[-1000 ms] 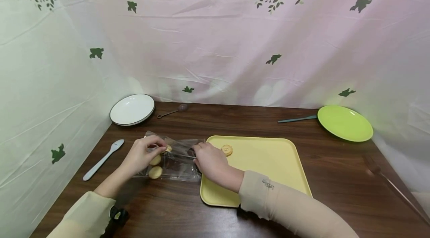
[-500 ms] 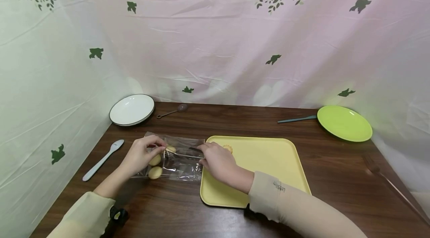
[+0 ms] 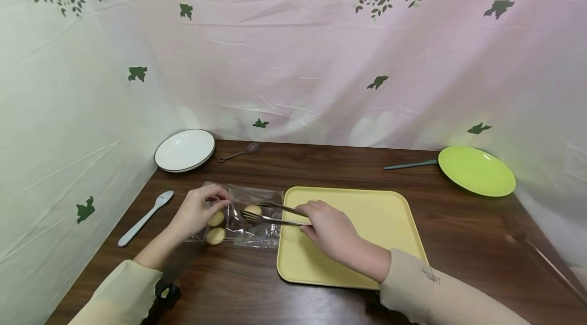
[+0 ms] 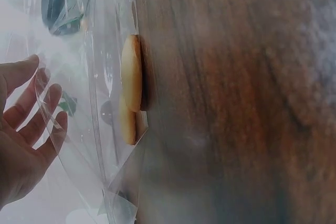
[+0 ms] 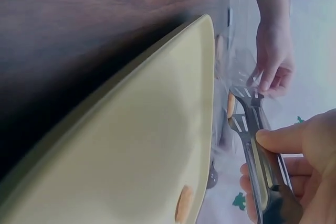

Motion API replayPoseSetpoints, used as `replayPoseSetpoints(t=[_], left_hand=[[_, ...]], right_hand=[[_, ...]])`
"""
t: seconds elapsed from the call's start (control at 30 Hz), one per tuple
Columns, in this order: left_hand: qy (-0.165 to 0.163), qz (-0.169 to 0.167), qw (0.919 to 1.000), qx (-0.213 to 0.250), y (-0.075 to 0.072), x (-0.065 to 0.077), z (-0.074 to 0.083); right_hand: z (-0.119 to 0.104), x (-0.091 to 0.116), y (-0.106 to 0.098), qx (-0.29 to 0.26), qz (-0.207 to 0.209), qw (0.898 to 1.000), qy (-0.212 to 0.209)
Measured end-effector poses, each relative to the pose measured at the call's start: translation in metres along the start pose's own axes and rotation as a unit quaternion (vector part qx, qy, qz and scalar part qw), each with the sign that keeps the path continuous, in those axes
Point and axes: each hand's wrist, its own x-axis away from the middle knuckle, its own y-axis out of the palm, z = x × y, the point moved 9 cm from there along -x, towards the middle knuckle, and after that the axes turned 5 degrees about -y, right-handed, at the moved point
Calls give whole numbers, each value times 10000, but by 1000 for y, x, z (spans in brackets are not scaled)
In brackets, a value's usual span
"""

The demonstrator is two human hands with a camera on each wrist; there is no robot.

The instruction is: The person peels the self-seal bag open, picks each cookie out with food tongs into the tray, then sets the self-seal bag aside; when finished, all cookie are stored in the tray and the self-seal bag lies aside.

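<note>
My left hand (image 3: 198, 213) pinches the upper edge of a clear plastic bag (image 3: 247, 238) holding round cookies. Two cookies (image 3: 215, 236) lie at the bag's left part, below my fingers; the left wrist view shows them edge-on as cookies (image 4: 131, 77). With my right hand (image 3: 332, 228) I grip metal tongs (image 3: 284, 222) with slotted, fork-like ends. Between the tong tips sits another cookie (image 3: 253, 210), near the middle of the bag. A cookie (image 5: 184, 203) on the yellow tray (image 5: 131, 129) appears in the right wrist view; my right hand hides it in the head view.
White plates (image 3: 185, 151) and a small brown spoon (image 3: 240, 153) stand at the back left. A pale spreader (image 3: 145, 218) lies far left. Toward the right are a green plate (image 3: 477, 171), a teal knife (image 3: 410, 164) and a copper-coloured fork (image 3: 541, 253).
My right hand and the tongs have moved right, out over the tray. The cookie between the tips has shifted right through the bag. My left hand keeps its pinch.
</note>
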Motion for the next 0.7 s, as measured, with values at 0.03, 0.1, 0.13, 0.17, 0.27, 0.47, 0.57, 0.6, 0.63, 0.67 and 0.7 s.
replayPoseSetpoints(t=[0.03, 0.1, 0.13, 0.17, 0.27, 0.47, 0.57, 0.6, 0.63, 0.67, 0.7], left_hand=[[-17, -13, 10000, -15, 0, 0, 0], [-67, -46, 10000, -27, 0, -1, 0], [-70, -58, 10000, -28, 0, -1, 0], [-73, -66, 9999, -25, 0, -1, 1], [-76, -75, 9999, -10, 0, -2, 1], [-111, -90, 9999, -2, 1, -2, 0], [-128, -97, 9999, -14, 2, -2, 0], [-134, -94, 9999, -19, 1, -1, 0], [-135, -89, 9999, -18, 1, -1, 0], [-143, -87, 9999, -28, 1, -1, 0], [-152, -90, 9998, -29, 1, -1, -1]], right_hand=[[3, 4, -2, -31, 21, 10000, 25], [8, 11, -8, -55, 81, 9999, 84], [11, 16, -11, -56, 120, 9998, 117], [14, 20, -14, -47, 150, 9998, 154], [23, 35, -24, -8, 274, 9993, 268], [43, 65, -44, 26, 562, 9980, 305], [55, 78, -53, 68, 674, 9970, 368], [59, 83, -55, 96, 695, 9966, 421], [64, 87, -57, 131, 703, 9963, 486], [69, 91, -59, 164, 687, 9959, 571], [74, 94, -61, 190, 677, 9954, 653]])
